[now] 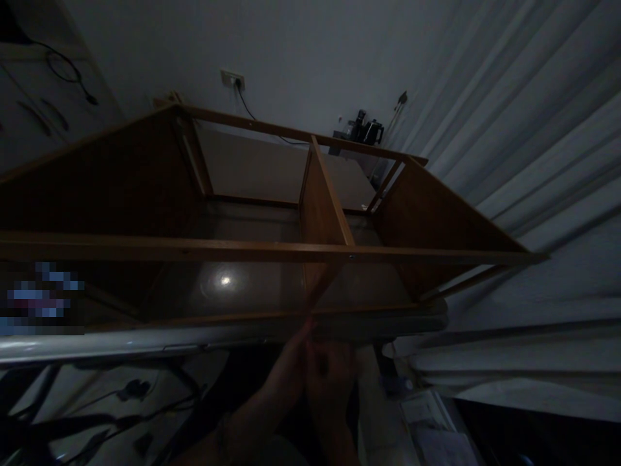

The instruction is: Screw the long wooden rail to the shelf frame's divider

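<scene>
A wooden frame with panels at both ends and a divider panel stands on a pale tabletop. Close to the table's near edge, below the divider, my two hands are together. My left hand has its fingers drawn together, pointing up towards the frame's lower rail. Beside it, touching or nearly so, my right hand is curled into a fist. Darkness and blur hide whatever lies between the fingers.
White curtains hang along the right. A wall socket with a plugged-in cable is behind the frame, and a dark kettle stands at the back. Papers lie low on the right; cables lie at lower left.
</scene>
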The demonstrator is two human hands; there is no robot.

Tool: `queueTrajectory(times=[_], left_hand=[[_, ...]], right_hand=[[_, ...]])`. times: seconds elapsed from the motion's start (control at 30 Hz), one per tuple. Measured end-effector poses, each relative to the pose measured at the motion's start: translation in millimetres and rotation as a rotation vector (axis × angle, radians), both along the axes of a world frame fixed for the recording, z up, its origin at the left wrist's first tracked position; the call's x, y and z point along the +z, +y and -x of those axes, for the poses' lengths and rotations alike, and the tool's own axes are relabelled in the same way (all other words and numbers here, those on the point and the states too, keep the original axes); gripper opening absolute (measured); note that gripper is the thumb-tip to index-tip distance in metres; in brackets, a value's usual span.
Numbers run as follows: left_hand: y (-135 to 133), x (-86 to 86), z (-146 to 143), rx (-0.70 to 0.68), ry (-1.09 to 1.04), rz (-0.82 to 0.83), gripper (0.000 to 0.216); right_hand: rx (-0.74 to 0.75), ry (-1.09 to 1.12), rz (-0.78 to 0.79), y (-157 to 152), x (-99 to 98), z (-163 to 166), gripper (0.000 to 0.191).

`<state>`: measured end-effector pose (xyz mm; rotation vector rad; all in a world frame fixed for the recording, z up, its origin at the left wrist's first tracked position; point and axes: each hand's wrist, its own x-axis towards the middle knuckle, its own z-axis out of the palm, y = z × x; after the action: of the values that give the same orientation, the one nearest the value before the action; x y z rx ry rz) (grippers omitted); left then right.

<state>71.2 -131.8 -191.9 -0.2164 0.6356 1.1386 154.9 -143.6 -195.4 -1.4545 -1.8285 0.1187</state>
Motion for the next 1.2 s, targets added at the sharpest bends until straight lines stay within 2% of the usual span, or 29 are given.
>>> queueTrajectory(times=[0.17,0.23,0.37,0.6,0.73,0.87,1.0,1.2], left_hand=[[-1.2,-2.3,-1.3,0.069,-0.022,0.027,0.020],[-1.3,-2.9,-2.0,0.072,-0.022,0.023,0.022],[0.9,2.0,-2.3,0.043,-0.009,0.023,0.025],[-0.5,10.9,-1.2,0.075,-0.015,-0.079,0.022],[-1.1,11.2,-0.3,0.097,0.000,-0.053,0.019],[1.5,13.1,0.6,0.127,0.016,0.038,0.016],[2.6,13.3,0.4,0.156,0.026,0.112,0.017],[1.8,6.6,-0.7,0.105,-0.037,0.064,0.016]], right_hand=[[0.006,0.296,0.280,-2.6,-14.0,5.1,0.045],[0.023,0.326,0.313,-1.9,-15.8,4.3,0.045],[0.053,0.120,0.139,2.7,-9.1,-3.7,0.042],[0.284,-0.221,-0.172,7.8,-4.0,-22.8,0.025],[0.288,-0.283,-0.198,10.2,-8.6,-29.0,0.021],[0.298,-0.268,-0.157,12.7,-9.9,-31.5,0.020],[0.334,-0.143,-0.116,14.0,-1.9,-24.0,0.023],[0.200,0.131,-0.042,8.1,3.3,-4.3,0.018]])
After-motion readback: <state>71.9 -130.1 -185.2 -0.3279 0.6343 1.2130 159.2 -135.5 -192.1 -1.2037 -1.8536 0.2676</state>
